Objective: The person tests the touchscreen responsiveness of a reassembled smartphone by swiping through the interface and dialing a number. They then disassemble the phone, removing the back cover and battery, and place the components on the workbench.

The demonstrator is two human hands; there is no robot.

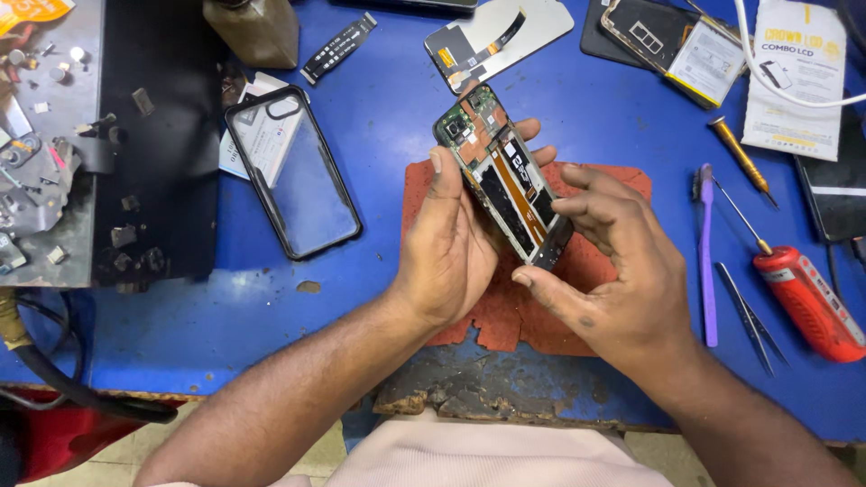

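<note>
At the far left a grey metal tray [54,162] holds small screws and scraps. Beside it on the blue table [388,117] lies a clear phone case [293,176] with a black rim. The left hand [446,248] cradles an opened smartphone [501,171], back cover off, its circuit board and orange flex cable facing up; the thumb presses along the phone's left edge while the other fingers wrap beneath it, their tips showing at the right edge. The phone is held tilted above a torn red mat [505,316], camera end away from the person. The right hand [613,271] pinches the phone's lower end between thumb and curled fingers. Farther right lie a purple plastic pry tool [706,252], 1 pair of dark tweezers [749,316], a red-handled screwdriver [803,298] and a yellow-handled screwdriver [740,155].
</note>
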